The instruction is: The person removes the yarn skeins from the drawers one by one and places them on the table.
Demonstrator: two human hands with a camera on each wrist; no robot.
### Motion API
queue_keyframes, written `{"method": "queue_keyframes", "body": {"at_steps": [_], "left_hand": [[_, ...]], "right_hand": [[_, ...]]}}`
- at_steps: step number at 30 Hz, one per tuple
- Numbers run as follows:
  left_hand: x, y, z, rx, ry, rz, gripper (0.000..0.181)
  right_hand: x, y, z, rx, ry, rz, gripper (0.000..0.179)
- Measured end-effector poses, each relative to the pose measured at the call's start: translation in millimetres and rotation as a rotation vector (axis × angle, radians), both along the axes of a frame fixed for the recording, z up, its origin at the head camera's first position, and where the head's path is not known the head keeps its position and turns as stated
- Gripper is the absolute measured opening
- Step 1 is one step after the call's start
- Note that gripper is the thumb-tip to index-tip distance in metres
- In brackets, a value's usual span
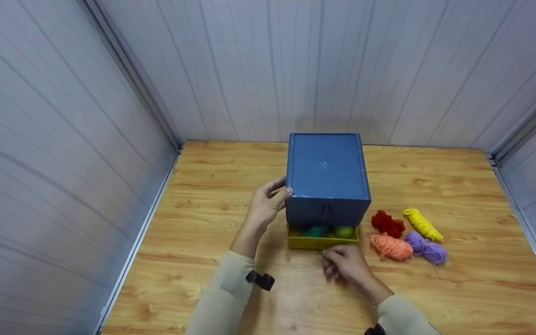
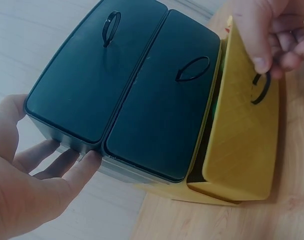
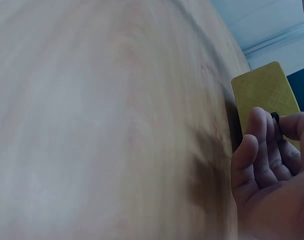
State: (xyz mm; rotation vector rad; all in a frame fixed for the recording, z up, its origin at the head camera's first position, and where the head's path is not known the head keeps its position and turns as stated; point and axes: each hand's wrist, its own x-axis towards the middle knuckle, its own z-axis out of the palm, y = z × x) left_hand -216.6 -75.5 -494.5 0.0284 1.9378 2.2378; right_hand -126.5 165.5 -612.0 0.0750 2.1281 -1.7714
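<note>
A small drawer cabinet (image 1: 326, 165) stands on the table, with two dark blue drawers (image 2: 159, 95) over a yellow drawer (image 2: 237, 135). The yellow drawer is pulled partly out, showing a teal bundle (image 1: 317, 231) and a green bundle (image 1: 344, 231) inside. My right hand (image 1: 348, 265) pinches the black loop handle (image 2: 262, 89) of this drawer between thumb and finger. Against the cabinet's left side rests my left hand (image 1: 266, 202), fingers spread along the side and thumb at the front corner. Black loops hang on both blue drawer fronts.
To the right of the cabinet lie several yarn skeins: red (image 1: 388, 224), yellow (image 1: 423, 224), peach (image 1: 391, 246) and purple (image 1: 426, 248). White panel walls (image 1: 249, 70) enclose the wooden table (image 1: 193, 209) at the back and sides.
</note>
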Motion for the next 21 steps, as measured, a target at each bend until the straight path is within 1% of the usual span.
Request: {"method": "queue_keyframes", "body": {"at_steps": [12, 17, 21], "left_hand": [[0.1, -0.8, -1.0, -0.012, 0.009, 0.006, 0.049], [0.2, -0.7, -0.4, -0.011, 0.009, -0.002, 0.05], [1.1, -1.0, 0.4, -0.022, 0.003, -0.002, 0.05]], "right_hand": [[25.5, 2.5, -1.0, -0.042, -0.067, 0.032, 0.031], [33.5, 5.7, -1.2, -0.05, -0.048, 0.06, 0.03], [37.7, 7.1, -0.6, -0.054, -0.032, 0.062, 0.029]]}}
